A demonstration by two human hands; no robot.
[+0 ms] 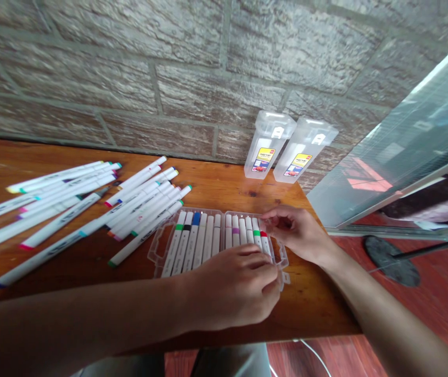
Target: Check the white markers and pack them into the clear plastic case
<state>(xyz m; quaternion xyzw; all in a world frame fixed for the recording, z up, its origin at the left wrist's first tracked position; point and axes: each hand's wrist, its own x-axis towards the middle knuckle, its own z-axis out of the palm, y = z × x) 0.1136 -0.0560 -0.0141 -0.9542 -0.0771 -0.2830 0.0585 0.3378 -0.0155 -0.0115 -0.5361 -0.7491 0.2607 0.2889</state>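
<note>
A clear plastic marker case [156, 256] lies opened flat on the wooden table, with white markers side by side in both halves. Over the near part of its right half, my left hand [235, 285] has its fingers curled; whatever they grip is hidden. My right hand [297, 230] is at the case's far right corner, thumb and fingers bent together close to a red-banded marker [264, 238]. Its fingertips hide what they pinch. A blue-banded marker [196, 222] and a purple-banded marker [235, 233] show in the rows.
Many loose white markers [67, 188] lie scattered across the table's left side. Two frosted plastic boxes [265, 146] with yellow labels stand upright against the stone wall [188, 84]. To the right are a glass panel [384, 152] and a black round base [391, 262] on the floor.
</note>
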